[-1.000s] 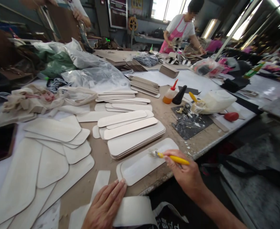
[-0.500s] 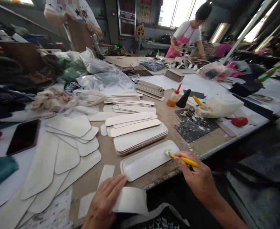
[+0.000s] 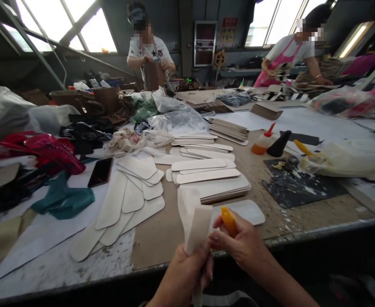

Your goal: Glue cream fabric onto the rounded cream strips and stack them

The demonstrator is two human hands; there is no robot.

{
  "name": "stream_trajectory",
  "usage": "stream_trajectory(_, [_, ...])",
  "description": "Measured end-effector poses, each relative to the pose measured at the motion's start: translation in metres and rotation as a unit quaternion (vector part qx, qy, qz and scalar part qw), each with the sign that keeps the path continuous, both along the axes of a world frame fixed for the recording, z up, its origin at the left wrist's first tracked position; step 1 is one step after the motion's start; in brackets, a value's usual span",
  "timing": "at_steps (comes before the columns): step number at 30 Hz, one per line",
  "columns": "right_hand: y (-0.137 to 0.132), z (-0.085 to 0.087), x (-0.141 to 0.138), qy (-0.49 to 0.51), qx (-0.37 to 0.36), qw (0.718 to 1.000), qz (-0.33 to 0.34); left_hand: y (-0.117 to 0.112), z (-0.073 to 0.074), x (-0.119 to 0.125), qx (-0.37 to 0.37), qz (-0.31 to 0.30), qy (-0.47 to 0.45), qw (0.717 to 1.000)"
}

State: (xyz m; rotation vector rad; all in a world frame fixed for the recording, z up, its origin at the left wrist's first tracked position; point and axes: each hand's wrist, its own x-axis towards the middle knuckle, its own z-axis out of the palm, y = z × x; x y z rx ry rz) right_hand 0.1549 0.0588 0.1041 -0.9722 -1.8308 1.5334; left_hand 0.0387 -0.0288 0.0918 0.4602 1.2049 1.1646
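Note:
My left hand [image 3: 187, 273] is closed around cream-coloured flexible strips [image 3: 199, 228], held upright over the table's front edge. Close beside it, my right hand [image 3: 243, 243] grips a small brush by its yellow handle [image 3: 228, 221]; the bristle end is hidden. The right fingertips are at the strips, and whether they also pinch one I cannot tell. Behind my hands lies a long white panel with rounded corners [image 3: 253, 212], partly covered by them. A stack of similar white panels [image 3: 219, 189] sits just beyond, and loose panels [image 3: 133, 196] fan out to the left.
On the right are a black paste-smeared board [image 3: 296, 187], a whitish plastic container [image 3: 350, 157], an orange bottle with a red nozzle [image 3: 264, 140] and a black cone-shaped object [image 3: 278, 144]. A phone [image 3: 100, 172] and teal cloth [image 3: 64, 198] lie left. Two people work across the table.
My left hand has left the table and raised the cream strips. My right hand has moved the brush off the white panel to beside them. The view has swung left.

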Motion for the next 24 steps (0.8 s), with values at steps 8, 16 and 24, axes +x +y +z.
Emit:
stream_trajectory(8, [-0.007,0.006,0.008,0.038,-0.077,0.996,0.006,0.003,-0.013,0.012,0.041,0.020,0.002,0.999])
stream_trajectory(16, [-0.005,-0.014,0.011,0.033,-0.125,0.988,-0.087,0.013,-0.013,0.036,0.011,0.221,-0.088,0.971])
stream_trajectory(24, [-0.004,-0.022,0.021,-0.015,-0.062,0.994,-0.092,0.013,-0.029,0.047,0.025,0.214,-0.099,0.972])
